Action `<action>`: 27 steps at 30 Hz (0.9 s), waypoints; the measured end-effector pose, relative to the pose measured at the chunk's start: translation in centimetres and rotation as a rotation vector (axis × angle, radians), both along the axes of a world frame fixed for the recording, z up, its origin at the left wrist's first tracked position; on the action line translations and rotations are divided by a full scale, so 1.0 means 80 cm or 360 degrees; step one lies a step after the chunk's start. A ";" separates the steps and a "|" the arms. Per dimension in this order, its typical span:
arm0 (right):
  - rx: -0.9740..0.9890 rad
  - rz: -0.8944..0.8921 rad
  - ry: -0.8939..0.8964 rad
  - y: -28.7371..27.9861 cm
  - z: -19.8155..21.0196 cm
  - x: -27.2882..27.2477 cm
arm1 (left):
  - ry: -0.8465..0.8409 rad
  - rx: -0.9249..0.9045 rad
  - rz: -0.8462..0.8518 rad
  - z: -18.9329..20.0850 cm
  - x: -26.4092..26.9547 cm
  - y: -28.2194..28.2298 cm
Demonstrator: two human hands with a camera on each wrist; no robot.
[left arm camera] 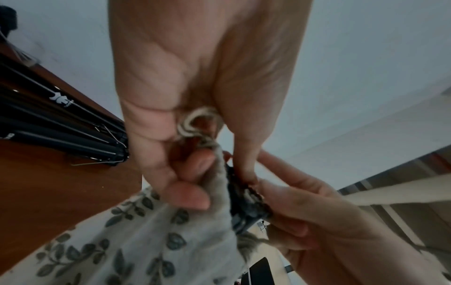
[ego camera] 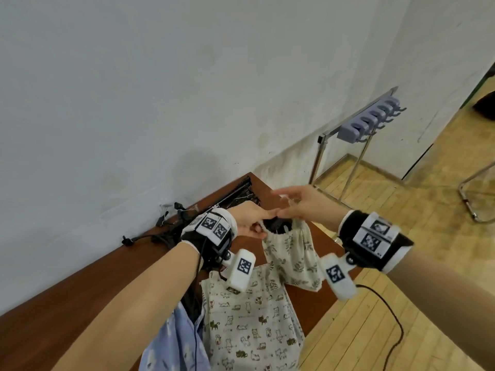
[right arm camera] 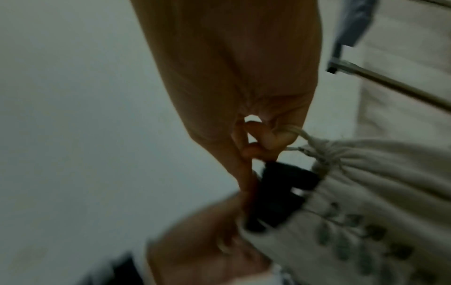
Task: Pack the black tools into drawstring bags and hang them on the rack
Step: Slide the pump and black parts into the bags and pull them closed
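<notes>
Holding a leaf-print bag open by its cords

Hanging between both hands above the far end of the tabletop [ego camera: 80, 285], the leaf-print drawstring bag [ego camera: 290, 259] is cream cloth scattered with grey-green sprigs, its mouth gathered into tight pleats on the right side. A black tool [ego camera: 277, 225] sits in the mouth, its dark top showing above the rim; the wrist views blur it too much to tell its shape. The left hand [ego camera: 253, 219] has its fingers curled round a loop of pale twisted cord [left arm camera: 198, 123] and pinches the bag's rim against the thumb. The right hand [ego camera: 304, 200] pinches the cord on the opposite side between thumb and fingertips, the cord running taut to the gathered cloth.

Below the held bag, a cat-print bag [ego camera: 249, 322] lies flat on the tabletop, cream with small cartoon cats, and its contents cannot be seen. Just beside it on the left lies a light blue bag [ego camera: 174, 341] with dark straps across its opening. More black tools [ego camera: 235, 195], long folded rods with clips, lie along the wall edge of the tabletop beyond the left wrist. Well apart to the right stands the rack [ego camera: 367, 121], a metal frame carrying a grey strip of hooks, over the wooden floor [ego camera: 401, 303]
</notes>
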State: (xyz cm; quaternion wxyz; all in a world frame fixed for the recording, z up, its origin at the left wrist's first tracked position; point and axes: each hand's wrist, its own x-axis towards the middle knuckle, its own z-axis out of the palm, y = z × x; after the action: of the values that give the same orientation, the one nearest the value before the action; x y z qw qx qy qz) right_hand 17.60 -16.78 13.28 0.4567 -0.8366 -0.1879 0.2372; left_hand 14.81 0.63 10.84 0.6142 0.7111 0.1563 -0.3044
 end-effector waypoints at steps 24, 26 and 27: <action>-0.0294 -0.0214 -0.0081 -0.037 -0.022 0.040 | -0.0413 -0.0324 0.0173 0.037 0.052 0.001; -0.0347 -0.0218 -0.0075 -0.032 -0.019 0.038 | -0.0573 -0.0453 0.0048 0.067 0.050 -0.010; -0.0375 -0.0206 -0.0079 -0.030 -0.018 0.037 | -0.0645 -0.0430 -0.0045 0.082 0.050 -0.019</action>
State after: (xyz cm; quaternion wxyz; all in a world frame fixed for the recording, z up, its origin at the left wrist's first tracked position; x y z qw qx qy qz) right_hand 20.53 -19.17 11.81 0.3648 -0.9004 -0.1155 0.2068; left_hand 18.78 -0.92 17.41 0.7183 0.6711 -0.0221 -0.1823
